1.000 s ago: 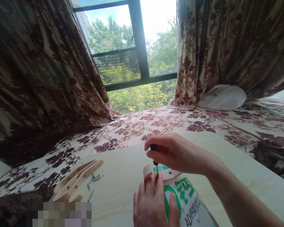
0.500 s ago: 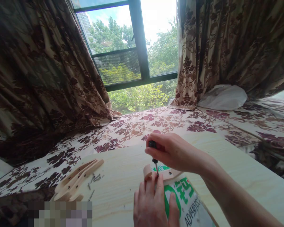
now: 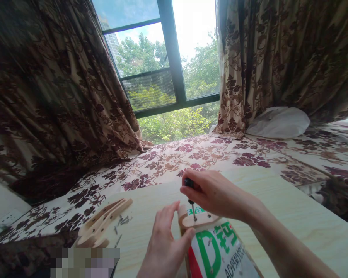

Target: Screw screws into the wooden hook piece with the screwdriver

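Note:
In the head view my right hand (image 3: 208,191) is closed around the black handle of a screwdriver (image 3: 188,183). Its thin shaft points down, with the tip at the left hole of a pale wooden piece (image 3: 201,219). That piece lies across the far end of a panel printed with green and black lettering (image 3: 207,251). My left hand (image 3: 166,237) is beside the panel's left edge, fingers stretched out and thumb apart, the thumb tip by the wooden piece's near side. A dark spot, a hole or screw head, shows at the piece's right.
Several curved wooden pieces (image 3: 101,220) with holes lie to the left, beside loose screws (image 3: 121,221). Everything rests on a pale wood-grain board (image 3: 150,200) over a floral cloth (image 3: 165,166). A white bag (image 3: 278,121) sits by the right curtain.
My left hand has come off the panel's printed face and moved left to its edge, with thumb and fingers spreading. The screwdriver stays at the same hole. The whole view has shifted slightly.

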Motion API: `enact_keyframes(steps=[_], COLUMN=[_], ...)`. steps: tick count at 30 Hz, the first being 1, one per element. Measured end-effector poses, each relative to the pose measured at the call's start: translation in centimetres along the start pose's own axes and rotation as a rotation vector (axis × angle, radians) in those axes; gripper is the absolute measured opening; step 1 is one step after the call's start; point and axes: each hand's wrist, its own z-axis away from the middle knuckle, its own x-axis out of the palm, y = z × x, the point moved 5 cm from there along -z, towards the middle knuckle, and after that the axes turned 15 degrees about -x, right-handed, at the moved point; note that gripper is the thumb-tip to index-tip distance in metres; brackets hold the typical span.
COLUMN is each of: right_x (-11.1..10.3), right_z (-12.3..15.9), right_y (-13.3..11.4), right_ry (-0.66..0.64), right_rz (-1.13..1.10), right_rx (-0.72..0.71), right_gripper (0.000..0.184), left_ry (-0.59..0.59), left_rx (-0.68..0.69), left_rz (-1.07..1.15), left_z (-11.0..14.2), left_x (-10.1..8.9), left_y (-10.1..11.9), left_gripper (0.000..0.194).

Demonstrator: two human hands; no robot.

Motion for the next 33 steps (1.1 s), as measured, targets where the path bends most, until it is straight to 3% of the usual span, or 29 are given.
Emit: enact_keyframes(steps=[2, 4, 8, 13, 22, 27, 33], right_x=[-0.1, -0.2, -0.2, 0.3, 0.7, 0.3, 0.7], right_z=[0.1, 0.2, 0.1, -0.2, -0.3, 0.3, 0.3], right_y=[-0.2, -0.2, 0.0, 0.5, 1.3, 0.4, 1.5], right_ry=[-0.011, -0.014, -0.01, -0.009, 0.039, -0.02, 0.027], right_rz=[0.019, 0.028, 0.025, 0.001, 0.012, -0.114, -0.063], right_rx=[0.003, 0.002, 0.006, 0.036, 0.133, 0.005, 0.097], right_gripper=[0.013, 0.012, 0.012, 0.014, 0.017, 0.005, 0.021], left_ry=[-0.223, -0.368, -0.474, -0.473, -0.427, -0.393, -0.379], left_rx=[-0.05, -0.066, -0.095, -0.118, -0.134, -0.145, -0.148], left_rz=[0.142, 0.235, 0.363, 0.478, 0.58, 0.593, 0.594], left_z=[-0.8, -1.3, -2.2, -2.0, -1.3, -1.1, -1.3], left_x=[1.0, 1.7, 3.2, 4.6, 4.4, 4.5, 4.6], left_y=[0.3, 0.7, 0.2, -0.9, -0.1, -0.2, -0.3], left_gripper=[0.044, 0.045, 0.052, 0.039, 0.027, 0.025, 0.026])
